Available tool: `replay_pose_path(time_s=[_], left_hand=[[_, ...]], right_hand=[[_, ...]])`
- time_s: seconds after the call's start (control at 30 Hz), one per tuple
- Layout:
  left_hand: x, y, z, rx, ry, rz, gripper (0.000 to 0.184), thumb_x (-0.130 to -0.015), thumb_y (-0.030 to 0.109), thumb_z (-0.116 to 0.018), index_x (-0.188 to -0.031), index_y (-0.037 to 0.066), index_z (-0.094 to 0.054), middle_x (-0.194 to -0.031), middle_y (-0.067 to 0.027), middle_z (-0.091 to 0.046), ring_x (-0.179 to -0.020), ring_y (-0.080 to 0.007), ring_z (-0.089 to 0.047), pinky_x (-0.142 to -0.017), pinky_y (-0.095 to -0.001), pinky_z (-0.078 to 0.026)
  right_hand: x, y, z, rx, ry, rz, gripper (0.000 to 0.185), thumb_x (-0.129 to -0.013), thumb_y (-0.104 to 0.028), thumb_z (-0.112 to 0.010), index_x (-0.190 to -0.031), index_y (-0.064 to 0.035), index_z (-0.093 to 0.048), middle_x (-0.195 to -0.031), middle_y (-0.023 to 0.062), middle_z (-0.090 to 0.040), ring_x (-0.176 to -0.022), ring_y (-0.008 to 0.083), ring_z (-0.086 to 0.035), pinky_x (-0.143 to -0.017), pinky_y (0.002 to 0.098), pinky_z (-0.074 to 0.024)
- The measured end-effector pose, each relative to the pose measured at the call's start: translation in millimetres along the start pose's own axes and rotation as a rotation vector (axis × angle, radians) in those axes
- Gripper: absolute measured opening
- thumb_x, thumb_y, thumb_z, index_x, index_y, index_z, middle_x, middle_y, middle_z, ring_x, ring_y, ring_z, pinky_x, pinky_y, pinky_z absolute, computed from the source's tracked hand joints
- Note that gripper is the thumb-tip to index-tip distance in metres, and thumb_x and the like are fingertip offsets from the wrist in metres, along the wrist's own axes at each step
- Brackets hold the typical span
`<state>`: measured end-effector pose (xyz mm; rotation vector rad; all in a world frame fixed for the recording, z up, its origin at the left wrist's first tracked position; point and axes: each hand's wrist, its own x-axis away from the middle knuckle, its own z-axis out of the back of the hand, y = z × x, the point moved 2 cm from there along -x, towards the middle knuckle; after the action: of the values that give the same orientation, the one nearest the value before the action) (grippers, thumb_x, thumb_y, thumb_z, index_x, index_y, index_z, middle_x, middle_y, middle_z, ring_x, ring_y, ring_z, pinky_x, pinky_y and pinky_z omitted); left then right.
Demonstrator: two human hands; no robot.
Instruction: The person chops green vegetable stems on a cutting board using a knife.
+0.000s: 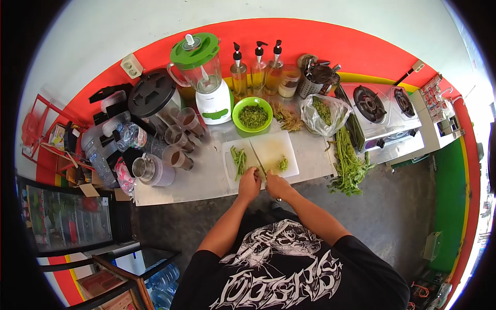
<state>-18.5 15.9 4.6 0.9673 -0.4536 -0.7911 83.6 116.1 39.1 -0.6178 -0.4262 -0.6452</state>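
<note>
A white cutting board (278, 145) lies at the counter's front edge. My right hand (278, 186) is closed around a knife, whose thin blade (257, 154) slants up and left across the board. Just left of it, my left hand (250, 184) is curled closed at the board's front edge; what its fingers hold, if anything, is hidden. Cut green stalks (239, 161) lie on the board's left part, above my left hand. A small heap of chopped greens (283, 163) sits to the right of the blade. Behind the board stands a green bowl (236, 120) of chopped greens.
A blender (213, 103), pump bottles (238, 77) and a plastic bag (341, 116) of greens stand behind. Leafy stems (347, 165) hang over the edge at right, before a gas stove (385, 111). Brown-filled cups (178, 158) and a metal-topped flask (155, 173) stand left.
</note>
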Motion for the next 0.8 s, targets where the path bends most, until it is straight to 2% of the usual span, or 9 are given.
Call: replay_pose_path(time_s=[0.07, 0.13, 0.27, 0.33, 0.57, 0.67, 0.73, 0.8], left_hand=[[3, -2, -1, 0.059, -0.001, 0.076, 0.029, -0.080, 0.002, -0.061, -0.109, -0.001, -0.064, -0.091, -0.0189, -0.062, -0.087, -0.0386, -0.062, -0.077, -0.0469, -0.050], [1, 1, -2, -0.107, 0.016, -0.048, 0.032, -0.079, 0.002, -0.060, -0.110, 0.000, -0.065, -0.091, -0.0179, -0.062, -0.088, -0.0378, -0.062, -0.078, -0.0466, -0.051], [1, -1, -8, -0.107, 0.052, -0.008, 0.031, -0.079, 0.003, -0.060, -0.110, 0.001, -0.066, -0.091, -0.0173, -0.062, -0.089, -0.0378, -0.062, -0.078, -0.0465, -0.051], [2, -2, -8, -0.159, 0.087, -0.103, 0.029, -0.078, 0.002, -0.062, -0.106, 0.000, -0.068, -0.089, -0.0170, -0.062, -0.080, -0.0343, -0.063, -0.073, -0.0434, -0.051], [8, 5, -3, -0.164, 0.080, -0.179, 0.027, -0.079, 0.001, -0.063, -0.104, 0.000, -0.069, -0.091, -0.0179, -0.066, -0.082, -0.0343, -0.066, -0.075, -0.0412, -0.053], [12, -2, 8, -0.042, 0.013, -0.084, 0.020, -0.082, 0.002, -0.064, -0.102, -0.001, -0.070, -0.093, -0.0175, -0.069, -0.082, -0.0305, -0.069, -0.074, -0.0375, -0.055], [20, 0, 24, 0.052, 0.098, -0.006, 0.011, -0.085, 0.002, -0.066, -0.095, -0.001, -0.070, -0.089, -0.0165, -0.069, -0.079, -0.0308, -0.070, -0.071, -0.0375, -0.056], [25, 0, 40, 0.020, 0.104, 0.000, 0.011, -0.084, 0.003, -0.068, -0.094, -0.001, -0.069, -0.088, -0.0153, -0.069, -0.078, -0.0288, -0.069, -0.070, -0.0366, -0.056]], right_hand=[[5, 7, -11, -0.057, 0.031, -0.013, 0.040, -0.089, -0.009, -0.058, -0.121, 0.0102, -0.043, -0.100, 0.0348, -0.067, -0.099, 0.0487, -0.067, -0.087, 0.0536, -0.0533], [10, 10, -16, -0.018, 0.050, 0.023, 0.044, -0.090, -0.012, -0.058, -0.123, 0.0111, -0.041, -0.098, 0.0349, -0.067, -0.098, 0.0494, -0.067, -0.087, 0.0544, -0.0530], [17, 10, -17, 0.003, -0.004, 0.026, 0.048, -0.091, -0.013, -0.058, -0.127, 0.0123, -0.039, -0.099, 0.0346, -0.067, -0.098, 0.0490, -0.067, -0.087, 0.0542, -0.0532], [17, 10, -22, 0.034, 0.011, 0.001, 0.048, -0.091, -0.012, -0.058, -0.127, 0.0120, -0.039, -0.100, 0.0345, -0.067, -0.098, 0.0482, -0.067, -0.087, 0.0536, -0.0535], [4, 5, -8, 0.010, 0.046, 0.000, 0.042, -0.092, -0.014, -0.057, -0.124, 0.0085, -0.042, -0.100, 0.0338, -0.068, -0.098, 0.0471, -0.068, -0.086, 0.0529, -0.0544], [11, 0, -11, -0.081, 0.137, -0.044, 0.036, -0.092, -0.014, -0.054, -0.120, 0.0061, -0.044, -0.101, 0.0333, -0.068, -0.098, 0.0470, -0.068, -0.085, 0.0537, -0.0545], [21, -1, -18, -0.039, 0.038, 0.016, 0.033, -0.092, -0.011, -0.053, -0.119, 0.0053, -0.045, -0.100, 0.0324, -0.068, -0.097, 0.0466, -0.068, -0.085, 0.0543, -0.0547], [25, 2, -22, -0.045, 0.037, 0.020, 0.032, -0.092, -0.011, -0.053, -0.119, 0.0052, -0.045, -0.099, 0.0323, -0.068, -0.096, 0.0469, -0.068, -0.084, 0.0544, -0.0549]])
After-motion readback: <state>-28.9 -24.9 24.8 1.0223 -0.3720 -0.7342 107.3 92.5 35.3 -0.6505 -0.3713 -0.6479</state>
